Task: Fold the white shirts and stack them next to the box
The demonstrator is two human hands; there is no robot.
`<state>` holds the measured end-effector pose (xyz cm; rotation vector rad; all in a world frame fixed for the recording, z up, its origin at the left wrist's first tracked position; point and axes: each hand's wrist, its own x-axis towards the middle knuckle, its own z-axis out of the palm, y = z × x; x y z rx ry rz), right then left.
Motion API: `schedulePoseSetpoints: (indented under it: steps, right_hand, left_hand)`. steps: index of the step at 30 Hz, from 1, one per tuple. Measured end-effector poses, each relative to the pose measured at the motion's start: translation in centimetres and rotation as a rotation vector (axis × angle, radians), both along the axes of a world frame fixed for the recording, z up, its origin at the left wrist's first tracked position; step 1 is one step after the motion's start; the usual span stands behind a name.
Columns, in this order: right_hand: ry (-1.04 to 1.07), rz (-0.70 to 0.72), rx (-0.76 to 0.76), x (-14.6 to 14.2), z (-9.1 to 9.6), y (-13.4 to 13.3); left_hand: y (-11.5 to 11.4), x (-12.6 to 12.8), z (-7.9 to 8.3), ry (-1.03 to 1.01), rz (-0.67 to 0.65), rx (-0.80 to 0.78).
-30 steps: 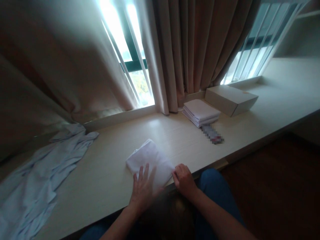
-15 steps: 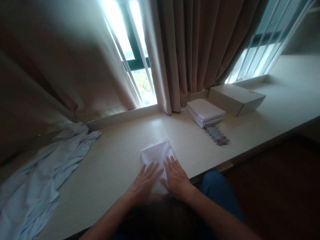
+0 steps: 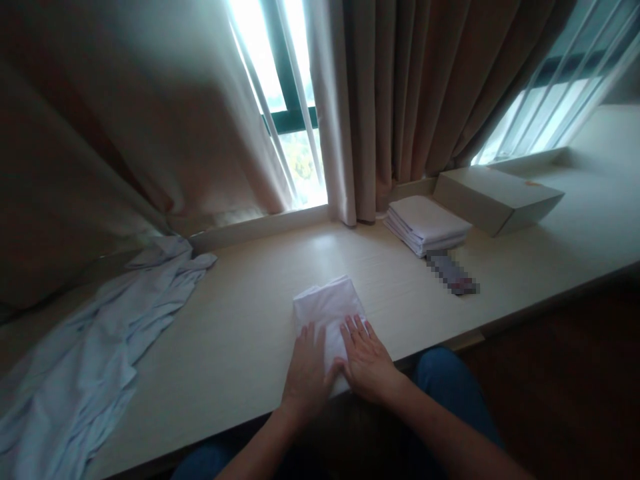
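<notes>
A folded white cloth (image 3: 327,300) lies on the pale ledge close to its front edge. My left hand (image 3: 310,367) rests flat on the cloth's left side, its fingers stretched forward and slightly blurred. On the right side of the cloth lies my right hand (image 3: 367,357), palm down with the fingers a little apart. The two thumbs nearly meet over the cloth. Both hands cover its near part, so only the far part and a strip between them show.
Crumpled white cloth (image 3: 100,353) spreads over the ledge (image 3: 240,320) at left. A stack of folded white cloths (image 3: 427,223) stands at right, beside a pixelated item (image 3: 453,272) and a pale box (image 3: 500,200). Brown curtains (image 3: 400,93) hang along the back.
My left hand has moved right and settled on the cloth, closer to my right hand. The whole view has shifted slightly, and my right hand stays on the cloth.
</notes>
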<state>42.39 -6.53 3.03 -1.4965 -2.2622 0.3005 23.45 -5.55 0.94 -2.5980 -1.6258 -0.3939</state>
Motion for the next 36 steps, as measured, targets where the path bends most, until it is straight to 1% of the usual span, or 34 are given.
schedulePoseSetpoints:
  steps: [2,4,6,11,14,18,20,21,23,26,28,29,31,33,36]
  right_hand:
    - [-0.003,-0.006,-0.009,-0.2,0.1,0.5]
    - [-0.013,-0.023,-0.009,-0.4,0.3,1.5]
    - [-0.032,-0.044,-0.012,-0.7,0.5,3.3]
    - [-0.087,-0.076,-0.059,-1.6,0.5,9.1]
    - [-0.080,-0.120,-0.050,-2.0,0.1,11.2]
    - [-0.057,-0.131,0.015,-2.1,-0.4,11.4]
    - [-0.054,-0.125,0.018,-2.1,-0.5,11.2]
    - [-0.052,-0.122,0.015,-2.1,-0.5,11.1]
    - [-0.048,-0.114,0.012,-2.0,-0.5,11.1]
    - [-0.042,-0.105,0.016,-1.9,-0.5,11.2]
    - [-0.039,-0.112,0.019,-1.9,-0.4,11.2]
    - [-0.039,-0.115,0.019,-1.9,-0.4,11.2]
    - [-0.041,-0.114,0.018,-1.9,-0.3,11.2]
    - [-0.044,-0.106,0.020,-1.8,-0.2,11.2]
    - [-0.045,-0.104,0.013,-1.7,0.1,11.1]
  left_hand:
    - [0.0,0.0,0.2,-0.005,0.004,0.002]
    - [0.0,0.0,0.4,-0.011,-0.001,0.003]
    - [0.0,0.1,0.5,-0.017,-0.005,0.003]
    - [-0.1,0.4,0.9,-0.040,0.026,-0.016]
    - [-0.3,0.4,0.7,-0.041,0.045,-0.024]
    - [-0.4,0.1,0.3,-0.025,0.053,-0.048]
    - [0.1,-0.1,0.5,-0.020,0.040,-0.057]
    - [0.7,-0.2,0.8,-0.020,0.029,-0.061]
    - [2.8,-0.4,1.9,-0.029,0.025,-0.065]
    - [6.9,-0.6,3.5,-0.033,0.068,-0.073]
    - [9.3,-0.6,3.9,0.007,0.092,-0.136]
    - [10.1,-0.6,3.9,0.026,0.109,-0.166]
    - [10.9,-0.6,3.3,0.048,0.155,-0.197]
    - [10.8,-0.7,2.6,0.055,0.183,-0.188]
    - [10.3,-0.8,2.0,0.070,0.177,-0.174]
